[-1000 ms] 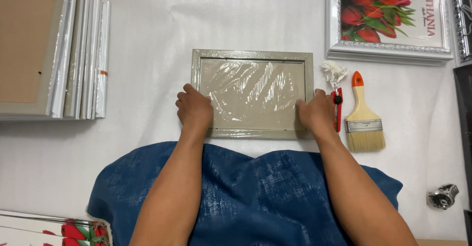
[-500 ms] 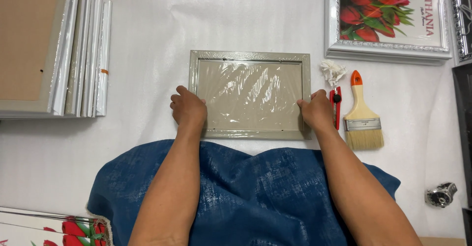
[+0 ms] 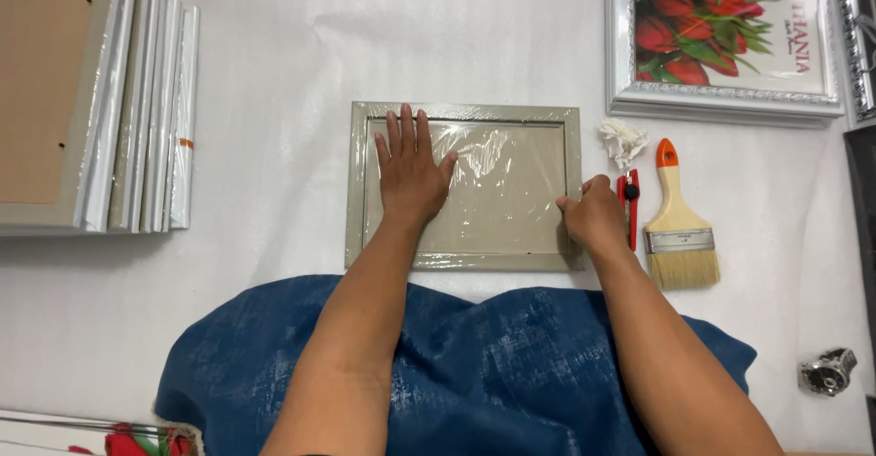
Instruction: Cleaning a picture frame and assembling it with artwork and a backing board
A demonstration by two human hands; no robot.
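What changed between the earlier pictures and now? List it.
The left hand left the near-left edge of the plastic-wrapped frame and moved up onto it, now lying flat with fingers spread on the film. The right hand stayed at the frame's right edge, gripping it. The frame, the red cutter, the paintbrush and the tulip picture frame lie as before.

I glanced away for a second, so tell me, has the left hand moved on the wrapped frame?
Yes. The left hand has slid from the frame's near-left corner up onto the wrapped middle, fingers spread flat, farther from the blue cloth.
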